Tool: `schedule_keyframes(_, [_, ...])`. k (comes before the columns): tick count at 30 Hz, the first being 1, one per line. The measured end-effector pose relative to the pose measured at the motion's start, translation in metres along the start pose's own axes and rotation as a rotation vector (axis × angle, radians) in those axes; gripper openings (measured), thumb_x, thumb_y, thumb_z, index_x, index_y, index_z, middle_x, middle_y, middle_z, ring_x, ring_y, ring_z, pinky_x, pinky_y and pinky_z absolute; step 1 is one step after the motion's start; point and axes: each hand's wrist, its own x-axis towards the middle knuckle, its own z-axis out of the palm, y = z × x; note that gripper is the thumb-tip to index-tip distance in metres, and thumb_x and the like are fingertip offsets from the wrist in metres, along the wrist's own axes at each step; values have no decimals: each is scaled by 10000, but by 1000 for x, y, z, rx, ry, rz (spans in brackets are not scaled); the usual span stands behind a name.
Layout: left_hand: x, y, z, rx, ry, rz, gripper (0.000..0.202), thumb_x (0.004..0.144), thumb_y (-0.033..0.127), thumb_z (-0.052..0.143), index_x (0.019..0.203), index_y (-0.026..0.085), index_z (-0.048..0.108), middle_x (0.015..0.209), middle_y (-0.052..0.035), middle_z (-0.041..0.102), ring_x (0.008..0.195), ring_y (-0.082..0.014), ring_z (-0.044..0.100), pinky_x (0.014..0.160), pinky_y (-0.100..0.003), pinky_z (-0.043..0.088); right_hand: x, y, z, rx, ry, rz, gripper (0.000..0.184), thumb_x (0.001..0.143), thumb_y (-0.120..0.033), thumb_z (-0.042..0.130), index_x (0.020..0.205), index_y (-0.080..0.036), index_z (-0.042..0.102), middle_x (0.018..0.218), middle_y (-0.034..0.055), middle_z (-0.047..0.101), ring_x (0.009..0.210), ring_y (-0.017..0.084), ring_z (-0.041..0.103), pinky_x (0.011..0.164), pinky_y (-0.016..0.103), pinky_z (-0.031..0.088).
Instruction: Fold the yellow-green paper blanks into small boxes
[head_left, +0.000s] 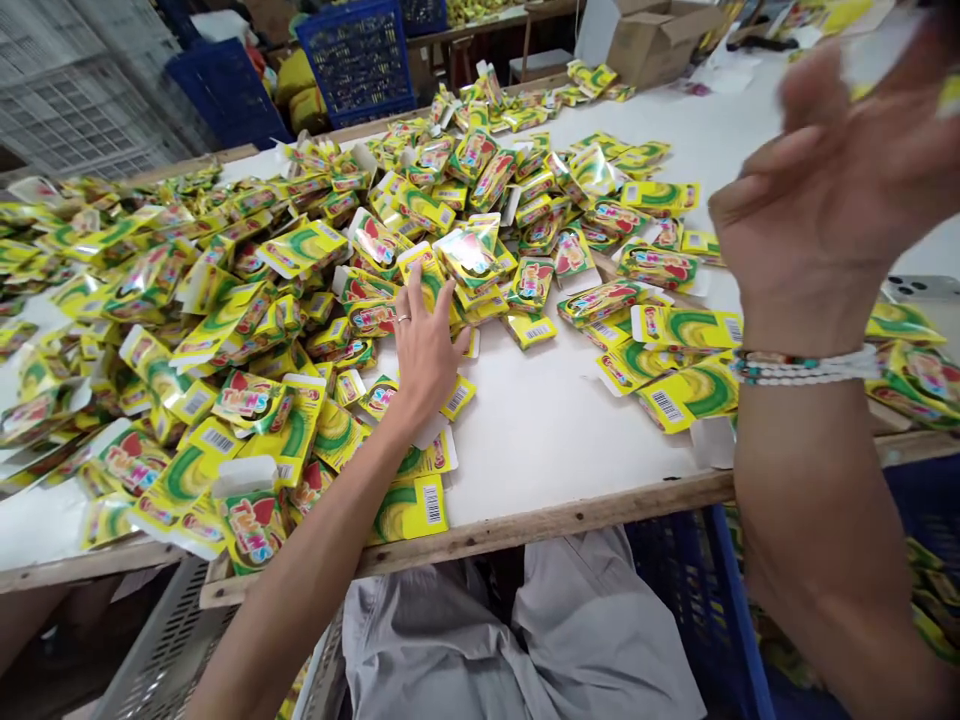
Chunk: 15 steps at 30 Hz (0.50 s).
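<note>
My left hand (424, 335) reaches out flat over the white table (540, 430), fingers spread, its tips touching a heap of yellow-green flattened packets (300, 250). A ring sits on one finger. My right hand (832, 190) is raised near the camera at the right, fingers spread and blurred by motion, a beaded bracelet (802, 365) on the wrist. Its upper fingertips blur into something pale and yellow at the frame's top edge, which I cannot make out. More packets (675, 385) lie below the right wrist.
Blue crates (360, 55) stand behind the table and another one (690, 590) under its front edge at right. A cardboard box (656, 40) sits at the far back. A phone (926, 295) lies at the right edge. My knees (525, 640) are below the wooden rim.
</note>
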Motion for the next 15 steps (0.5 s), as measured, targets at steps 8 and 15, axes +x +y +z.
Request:
schedule_keyframes(8, [8, -5, -2, -198, 103, 61, 223, 913, 291, 788, 1053, 221, 629, 1468, -142, 492, 1384, -348, 548, 1118, -506, 520, 14, 42, 61, 252, -128, 26, 251, 776, -395, 910, 962, -250, 825, 1016, 54, 838, 948, 247, 801, 887, 391, 676])
schedule_keyframes(15, [10, 19, -14, -454, 185, 91, 184, 912, 139, 669, 1037, 234, 572, 1164, -67, 615, 1141, -235, 639, 1026, -405, 569, 13, 76, 100, 32, -156, 44, 417, 716, -307, 971, 1092, -200, 825, 860, 68, 821, 784, 273, 803, 758, 448, 706])
